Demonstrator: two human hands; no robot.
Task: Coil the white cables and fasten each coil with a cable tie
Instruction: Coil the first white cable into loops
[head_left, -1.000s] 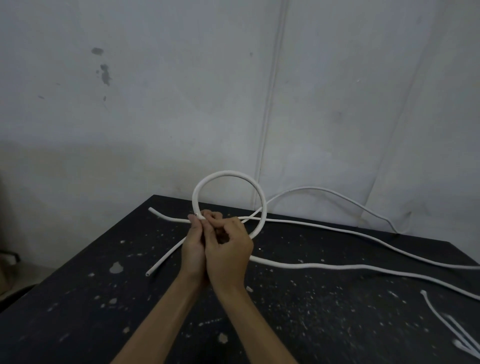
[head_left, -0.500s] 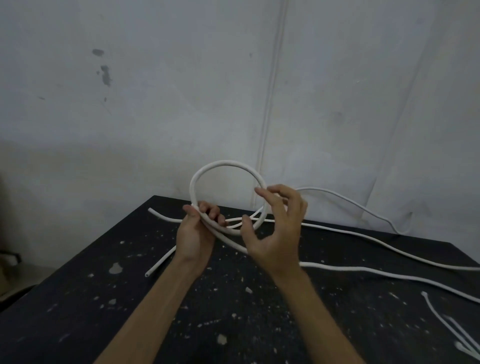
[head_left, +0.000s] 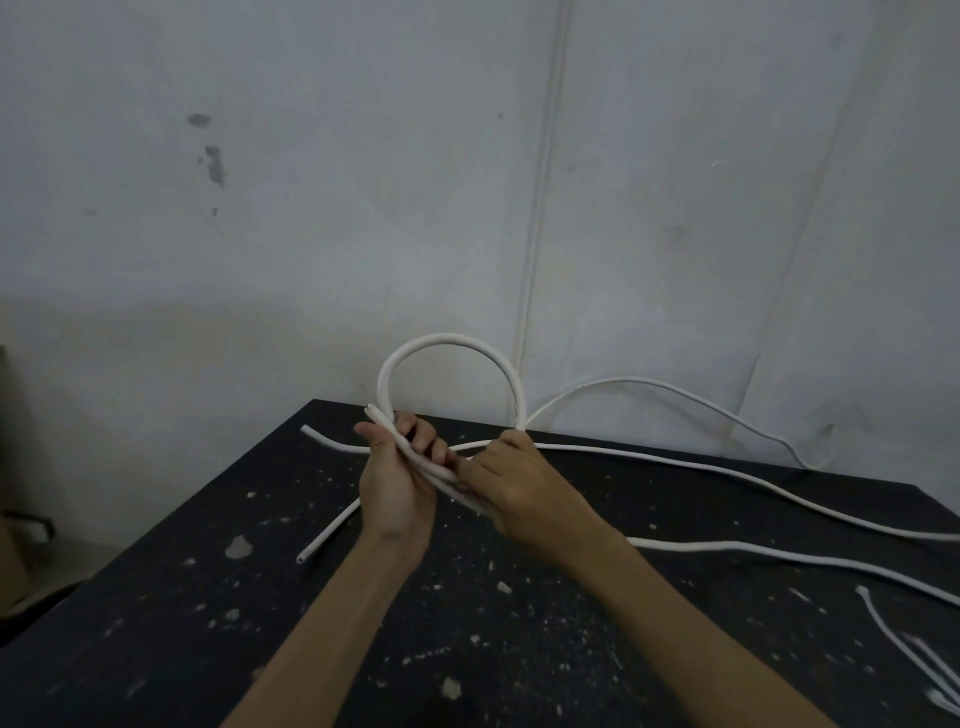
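Observation:
A thick white cable (head_left: 447, 344) stands up in a loop above the black table (head_left: 156, 597). My left hand (head_left: 397, 483) grips the bottom of the loop, where two strands lie side by side in the palm. My right hand (head_left: 519, 488) holds the same cable just to the right, fingers curled round the strand that comes down from the loop. The cable's long tail (head_left: 779, 556) trails right across the table. White cable ties (head_left: 924, 660) lie at the table's right front.
A second white cable (head_left: 727, 467) runs across the back of the table and arcs up against the grey wall (head_left: 311, 208). Two loose cable ends (head_left: 327, 535) lie left of my hands. The table edge drops off at the left.
My right hand reached out to the loop's right side, then came back in beside my left hand with a strand, laying a second turn into the left hand's grip.

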